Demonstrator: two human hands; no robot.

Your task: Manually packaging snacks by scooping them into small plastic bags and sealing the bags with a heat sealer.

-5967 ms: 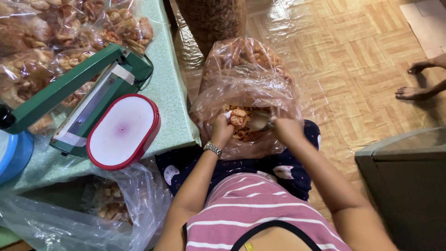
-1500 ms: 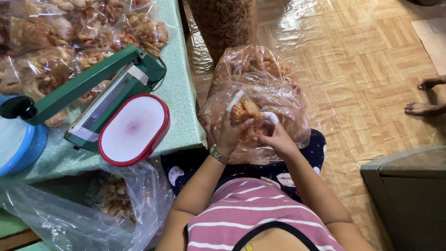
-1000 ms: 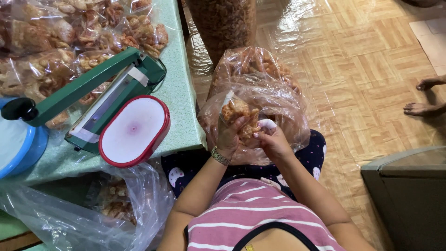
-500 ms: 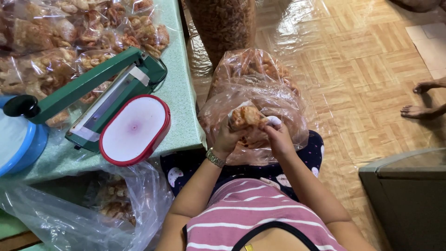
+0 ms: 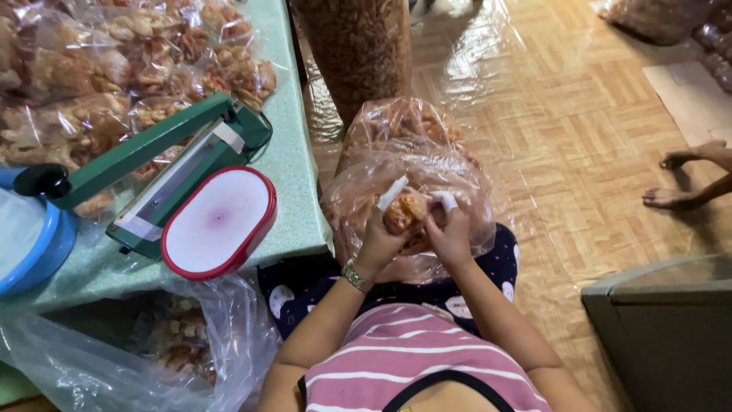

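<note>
My left hand (image 5: 377,240) and my right hand (image 5: 450,233) both grip a small clear bag of orange fried snacks (image 5: 404,210), held just above the mouth of a large clear sack of the same snacks (image 5: 358,214) that rests on my lap. The fingers of both hands pinch the small bag's top, where a white strip sticks out at each side. A watch sits on my left wrist.
A green heat sealer (image 5: 152,164) and a red-rimmed white scale (image 5: 217,221) sit on the green table (image 5: 293,175), with several filled snack bags (image 5: 114,53) behind. A blue-rimmed bowl (image 5: 30,244), another sack (image 5: 175,351), a tall sack (image 5: 358,46), a grey box (image 5: 663,328), a person's feet (image 5: 671,179).
The scoop used six seconds ago is gone from my right hand. I lifted the small filled bag out of the sack, and both hands now pinch its top.
</note>
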